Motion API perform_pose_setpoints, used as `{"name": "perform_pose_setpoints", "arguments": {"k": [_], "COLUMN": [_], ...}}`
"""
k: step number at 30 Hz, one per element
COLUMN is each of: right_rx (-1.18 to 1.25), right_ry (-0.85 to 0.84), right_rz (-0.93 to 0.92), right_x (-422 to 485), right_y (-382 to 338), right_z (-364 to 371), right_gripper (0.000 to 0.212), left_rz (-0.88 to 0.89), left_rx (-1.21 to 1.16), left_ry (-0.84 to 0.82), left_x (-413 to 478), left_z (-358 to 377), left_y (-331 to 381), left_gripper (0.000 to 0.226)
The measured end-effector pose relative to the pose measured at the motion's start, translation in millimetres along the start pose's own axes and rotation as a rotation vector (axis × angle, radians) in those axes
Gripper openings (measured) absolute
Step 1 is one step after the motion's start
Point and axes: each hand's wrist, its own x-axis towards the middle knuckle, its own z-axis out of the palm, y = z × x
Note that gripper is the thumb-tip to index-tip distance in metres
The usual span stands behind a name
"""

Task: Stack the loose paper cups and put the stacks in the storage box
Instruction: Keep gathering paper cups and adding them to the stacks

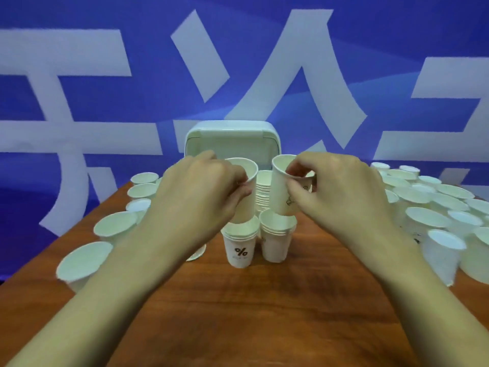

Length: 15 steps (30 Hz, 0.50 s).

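My left hand (201, 189) grips a white paper cup (247, 181) upright, just above a short stack of cups (239, 247) with a % mark. My right hand (336, 186) pinches a second paper cup (280, 186) by its rim, its base over another short stack (276, 239) beside the first. Behind them stands a taller stack (262, 192) in front of the pale storage box (230, 139), whose lid stands upright at the table's far edge.
Several loose white cups stand along the left side (113, 226) and crowd the right side (444, 221) of the wooden table (264, 300). A blue banner with large white characters (238, 62) hangs behind.
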Motion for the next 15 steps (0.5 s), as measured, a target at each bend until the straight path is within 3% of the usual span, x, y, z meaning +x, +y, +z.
{"name": "perform_pose_setpoints", "arguments": {"k": [5,15], "right_rx": [0.067,0.011], "right_ry": [-0.056,-0.111], "right_rz": [-0.001,-0.013], "right_x": [2.4,-6.8], "right_y": [-10.4,6.8], "right_z": [15.9,26.9], "right_gripper": [0.012,0.009], "left_rz": [-0.006,0.167], "left_rx": [-0.03,0.092], "left_ry": [-0.009,0.01], "left_x": [-6.3,-2.7], "left_z": [5.0,40.5], "left_y": [-12.6,-3.7], "left_gripper": [0.027,0.02]}}
